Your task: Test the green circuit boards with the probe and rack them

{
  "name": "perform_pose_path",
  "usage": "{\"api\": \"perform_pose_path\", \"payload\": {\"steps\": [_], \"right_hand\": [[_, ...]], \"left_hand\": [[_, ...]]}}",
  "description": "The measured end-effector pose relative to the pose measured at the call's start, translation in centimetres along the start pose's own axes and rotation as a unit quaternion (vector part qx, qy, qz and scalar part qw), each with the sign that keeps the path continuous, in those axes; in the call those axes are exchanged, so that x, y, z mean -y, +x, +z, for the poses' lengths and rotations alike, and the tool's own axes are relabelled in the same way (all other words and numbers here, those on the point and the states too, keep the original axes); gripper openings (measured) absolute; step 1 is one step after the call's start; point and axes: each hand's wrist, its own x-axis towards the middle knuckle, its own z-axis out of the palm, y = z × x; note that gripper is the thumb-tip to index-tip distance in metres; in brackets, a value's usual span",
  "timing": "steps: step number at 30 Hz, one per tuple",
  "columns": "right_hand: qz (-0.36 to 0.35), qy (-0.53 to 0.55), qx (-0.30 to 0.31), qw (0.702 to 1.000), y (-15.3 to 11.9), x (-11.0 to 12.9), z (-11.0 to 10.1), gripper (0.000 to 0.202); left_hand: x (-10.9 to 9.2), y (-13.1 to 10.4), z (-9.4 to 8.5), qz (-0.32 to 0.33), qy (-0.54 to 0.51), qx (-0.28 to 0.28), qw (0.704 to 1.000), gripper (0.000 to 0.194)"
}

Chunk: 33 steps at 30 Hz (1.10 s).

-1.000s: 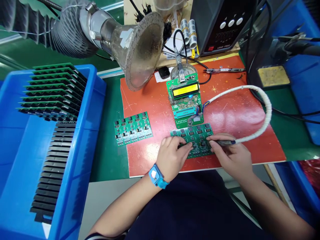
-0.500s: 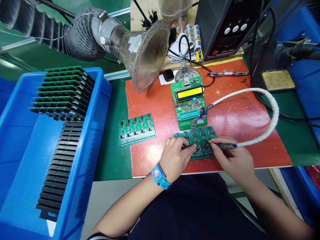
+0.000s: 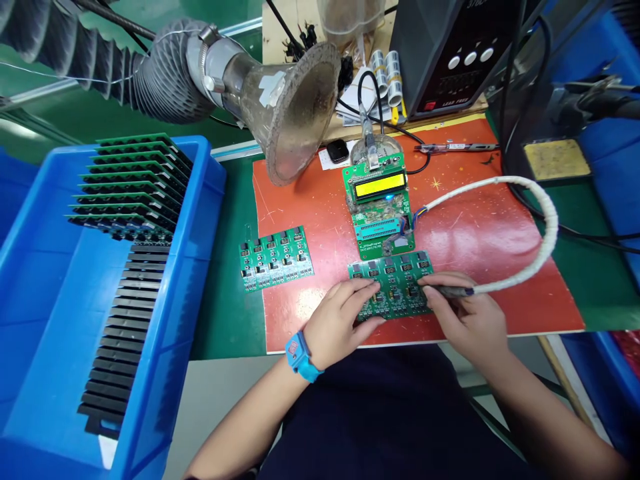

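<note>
A green circuit board with a row of small digit displays lies flat on the red mat, just below a green programmer board with a lit yellow screen. My left hand, a blue watch on its wrist, grips the board's left end. Its fingers rest on top and its thumb sits along the lower edge. My right hand is closed round a dark pen-shaped probe at the board's right end; its tip is hidden by the fingers. A white sleeved cable joins the probe to the programmer.
A second circuit board lies left on the red mat. A blue bin holds a rack of upright boards. A fume funnel overhangs the back. Behind stand a pen, a dark soldering station and a yellow sponge.
My left hand has shifted left and down, its thumb moving from the board's middle to its lower edge. My right hand and the probe have barely moved.
</note>
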Motion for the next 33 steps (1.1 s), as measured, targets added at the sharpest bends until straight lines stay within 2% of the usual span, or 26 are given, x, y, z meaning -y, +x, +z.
{"api": "perform_pose_path", "payload": {"steps": [8,12,15,21,27,31,33], "right_hand": [[-0.012,-0.007,0.000,1.000,0.1,0.2,0.0,0.009],[-0.012,-0.014,0.002,1.000,0.1,0.1,0.0,0.009],[-0.020,-0.020,0.000,1.000,0.1,0.1,0.1,0.009],[-0.031,-0.025,-0.003,0.999,0.1,0.0,0.0,0.008],[-0.022,-0.025,0.003,0.999,0.1,-0.1,0.0,0.008],[-0.022,-0.024,0.004,0.999,0.0,-0.1,0.0,0.009],[-0.028,-0.026,0.004,0.999,0.0,-0.2,0.0,0.009]], "left_hand": [[0.3,0.0,0.4,-0.004,-0.018,-0.048,0.999,0.038],[0.3,0.1,0.9,0.013,0.019,-0.070,0.997,0.021],[0.3,0.1,1.2,0.016,0.051,-0.075,0.996,0.017],[0.3,0.1,1.5,0.026,0.065,-0.094,0.993,0.016],[0.3,-0.2,1.5,0.003,0.036,-0.088,0.995,0.015],[-0.2,0.1,0.7,-0.020,0.009,-0.058,0.998,0.036],[-0.8,0.7,0.4,-0.023,0.031,-0.033,0.999,0.038]]}}
